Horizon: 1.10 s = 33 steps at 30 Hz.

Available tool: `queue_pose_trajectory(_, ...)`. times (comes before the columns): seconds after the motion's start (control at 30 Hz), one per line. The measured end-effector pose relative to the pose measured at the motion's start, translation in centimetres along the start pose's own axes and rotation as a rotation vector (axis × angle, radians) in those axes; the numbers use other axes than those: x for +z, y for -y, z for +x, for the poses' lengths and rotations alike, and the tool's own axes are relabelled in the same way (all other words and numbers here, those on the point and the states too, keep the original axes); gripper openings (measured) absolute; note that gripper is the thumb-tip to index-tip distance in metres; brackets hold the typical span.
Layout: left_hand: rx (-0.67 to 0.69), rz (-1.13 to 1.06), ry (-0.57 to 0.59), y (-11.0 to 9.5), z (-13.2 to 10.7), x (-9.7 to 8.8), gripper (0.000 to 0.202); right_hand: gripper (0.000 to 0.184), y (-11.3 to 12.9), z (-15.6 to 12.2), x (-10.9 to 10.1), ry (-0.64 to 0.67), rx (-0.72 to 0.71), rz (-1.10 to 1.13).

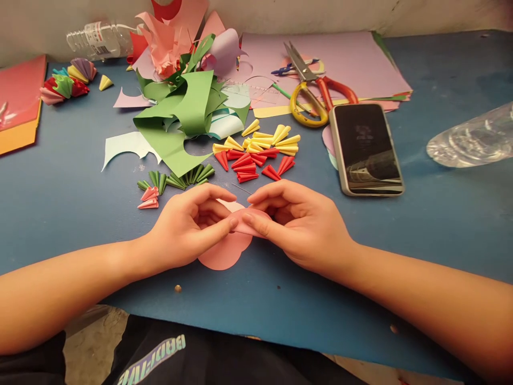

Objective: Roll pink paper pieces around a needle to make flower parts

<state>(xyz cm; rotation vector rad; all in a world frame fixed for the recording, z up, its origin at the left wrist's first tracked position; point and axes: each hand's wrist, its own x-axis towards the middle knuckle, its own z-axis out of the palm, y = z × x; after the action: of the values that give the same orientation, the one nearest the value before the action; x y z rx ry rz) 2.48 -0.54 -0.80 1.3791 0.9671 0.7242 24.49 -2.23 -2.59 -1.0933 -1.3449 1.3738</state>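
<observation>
Near the middle of the table's [441, 224] near edge, both hands meet over a pink paper [224, 254], a rounded cut-out lying flat on the blue top. The left hand [188, 227] is curled, thumb and forefinger pinched on the paper's raised upper edge. The right hand [300, 224] is curled the same way and pinches that edge from the other side; the fingertips of the two hands almost touch.

Just beyond the hands lie small folded cones: red cones [248, 163] and yellow cones [264, 140] toward the middle, green cones [180, 179] and a few pink cones [149, 198] to their left. A heap of green scraps [188, 112] sits behind them. A phone [366, 148] lies face up right of the cones, with scissors [316, 91] just behind it on a lilac sheet [352, 59] at the far edge. A clear bottle [473, 139] lies on its side by the right edge.
</observation>
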Motion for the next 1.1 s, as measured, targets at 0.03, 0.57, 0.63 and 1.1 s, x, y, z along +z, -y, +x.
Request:
queue_pose_trajectory(0.03, -0.007, -0.001, -0.007, -0.04, 0.00, 0.02, 0.040, 0.029, 0.05, -0.02, 0.01, -0.004, 0.001, -0.001)
queue_pose_trajectory(0.57, 0.048, 0.111, 0.017, -0.20, 0.20, 0.03, 0.018, 0.033, 0.04, -0.26, 0.02, -0.044, 0.004, -0.060)
queue_pose_trajectory(0.63, 0.046, 0.121, 0.008, -0.40, 0.20, 0.03, 0.016, 0.030, 0.07, -0.27, -0.01, -0.043, -0.006, -0.083)
queue_pose_trajectory(1.1, 0.213, 0.314, 0.056, 0.34, 0.18, -0.81, 0.018, 0.007, 0.04, 0.04, -0.53, 0.073, -0.158, -0.262)
